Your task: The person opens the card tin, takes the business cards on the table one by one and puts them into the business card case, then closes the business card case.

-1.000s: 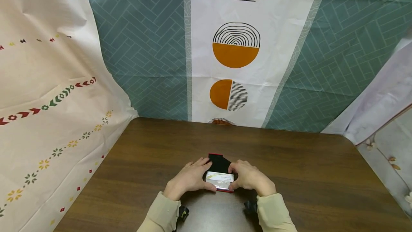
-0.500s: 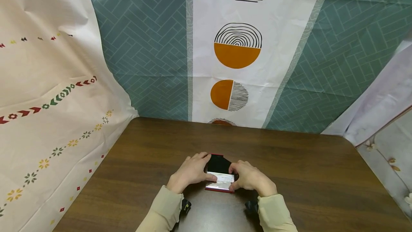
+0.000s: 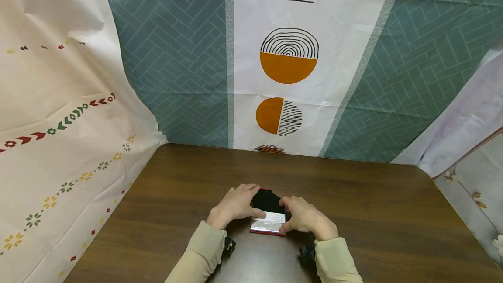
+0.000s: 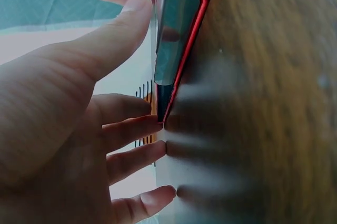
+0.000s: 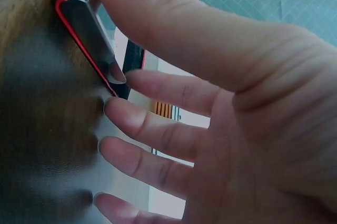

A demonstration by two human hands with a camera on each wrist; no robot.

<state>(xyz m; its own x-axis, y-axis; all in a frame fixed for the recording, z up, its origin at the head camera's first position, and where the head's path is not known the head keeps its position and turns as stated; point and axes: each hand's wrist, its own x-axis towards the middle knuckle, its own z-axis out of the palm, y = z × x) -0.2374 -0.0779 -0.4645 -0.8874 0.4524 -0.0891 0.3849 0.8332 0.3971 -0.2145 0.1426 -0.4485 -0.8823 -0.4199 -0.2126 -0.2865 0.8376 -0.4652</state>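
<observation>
A business card holder (image 3: 266, 201) lies unfolded on the table, red outside and black inside, with a metal case (image 4: 178, 34) on its near half. A white business card (image 3: 273, 217) shows in that case, its lower part bright and reflective. My left hand (image 3: 235, 206) reaches over the left side, thumb on the card, other fingers spread with tips down at the holder's fold and the tabletop. On the right, my right hand (image 3: 308, 218) holds the case between the thumb at its near corner and the index finger near the fold. Its remaining fingers touch the table.
The brown wooden table (image 3: 188, 182) extends around the holder. A patterned cloth (image 3: 288, 77) hangs behind it, with a cream cloth (image 3: 70, 121) at the left and a pale floral one (image 3: 475, 174) at the right. Dark wrist devices (image 3: 307, 253) sit under the cuffs.
My left hand has shifted away from me along the holder, its thumb going from the near left edge onto the card. My right hand keeps almost the same place.
</observation>
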